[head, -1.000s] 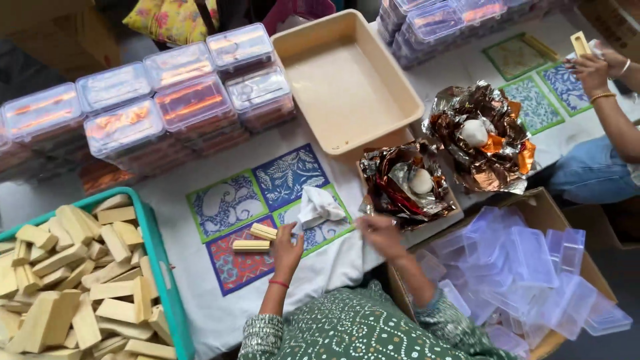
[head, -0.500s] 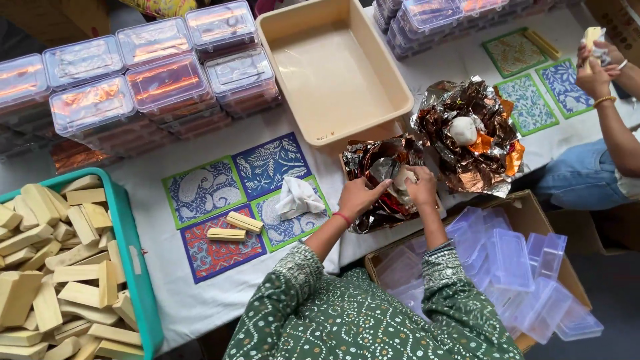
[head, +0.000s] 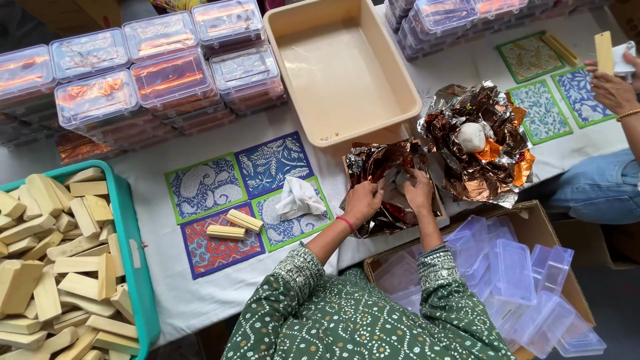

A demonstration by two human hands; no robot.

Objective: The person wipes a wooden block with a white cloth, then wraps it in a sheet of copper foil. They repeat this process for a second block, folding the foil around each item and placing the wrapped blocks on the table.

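2 hands at work over a white-covered surface (head: 200, 300), and it's a crowded one. Far left, a teal crate (head: 137, 267) heaped with pale wooden blocks. Up top, a beige plastic tub (head: 340, 67) beside stacked clear lidded boxes (head: 160, 67). Lower right, a cardboard box (head: 533, 220) full of clear plastic containers. 4 patterned tiles (head: 240, 193) lie in front, with 2 wooden blocks (head: 233, 225) and a white cloth (head: 299, 199) on them. The crumpled foil sheet (head: 380, 167) lies just below the tub, and both hands are on it: left hand (head: 362, 201) curled, fingers pinching foil, right hand (head: 419, 190) pressing down, fingers bent into it.
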